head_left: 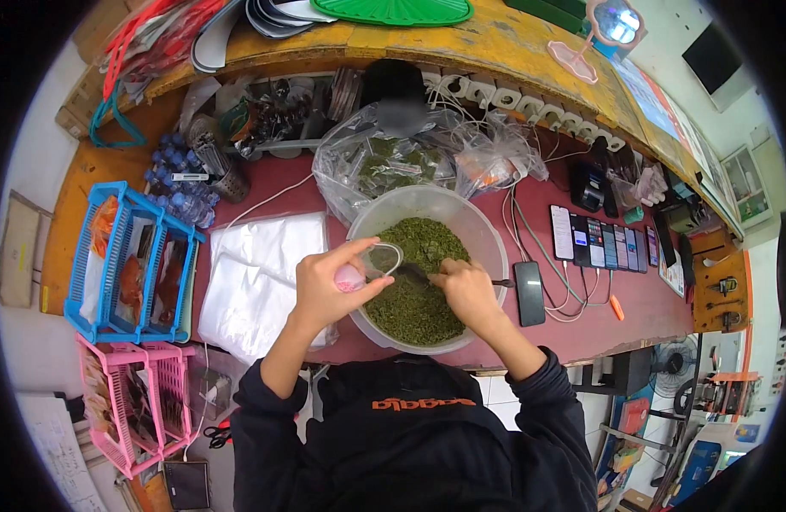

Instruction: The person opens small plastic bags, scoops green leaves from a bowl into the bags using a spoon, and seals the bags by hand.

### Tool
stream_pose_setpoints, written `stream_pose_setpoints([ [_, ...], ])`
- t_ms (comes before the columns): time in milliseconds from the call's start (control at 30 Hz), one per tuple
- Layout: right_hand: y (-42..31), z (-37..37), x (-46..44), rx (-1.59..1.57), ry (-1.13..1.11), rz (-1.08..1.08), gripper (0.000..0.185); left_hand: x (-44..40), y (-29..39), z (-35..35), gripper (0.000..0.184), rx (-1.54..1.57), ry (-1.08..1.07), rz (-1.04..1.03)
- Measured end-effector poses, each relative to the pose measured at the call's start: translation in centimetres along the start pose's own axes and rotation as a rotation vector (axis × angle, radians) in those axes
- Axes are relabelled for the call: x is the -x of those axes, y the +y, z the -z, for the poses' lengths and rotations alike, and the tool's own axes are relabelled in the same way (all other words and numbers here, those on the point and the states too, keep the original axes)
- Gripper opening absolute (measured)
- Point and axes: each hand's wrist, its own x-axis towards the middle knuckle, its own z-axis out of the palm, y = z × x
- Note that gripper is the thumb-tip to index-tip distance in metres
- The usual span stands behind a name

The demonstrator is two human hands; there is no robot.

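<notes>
A person worked at a reddish table (pixel 599 314) with both bare hands over a wide, translucent basin (pixel 487 246) of finely chopped green leaf (pixel 419 320). The basin stood at the near edge of the table, directly in front of the person, and the leaf lay across its bottom in an uneven heap.

The left hand (pixel 319 286) held a small clear container (pixel 381 258) at the basin's left side, thumb and forefinger curved apart around its rim, with something pink (pixel 349 278) showing against the palm. The right hand (pixel 470 294) had its fingers closed narrowly on a dark spoon (pixel 411 272), whose handle poked out beyond the hand towards the basin's right wall, while its head lay low against the leaf, close to the container's open mouth.

The work looked underway and far from finished: plenty of leaf remained loose in the basin, and more green material showed in a clear bag (pixel 399 164) just behind it. The container was uncovered, though how much leaf it held, if any, could not be told. To the left, flat plastic bags (pixel 261 277) lay in a pile, with no leaf visible in them
</notes>
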Motion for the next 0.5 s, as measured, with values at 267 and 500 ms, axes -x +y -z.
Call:
stream_pose_setpoints([
  [267,-1.9,3.4,1.0,-0.264,-0.114,0.054,0.014,-0.1,0.6,0.2,0.055,0.032,-0.021,0.011],
  [500,0.9,5.7,2.1,-0.416,-0.083,-0.235,0.013,-0.2,0.4,-0.1,0.058,0.079,-0.065,0.1],
])
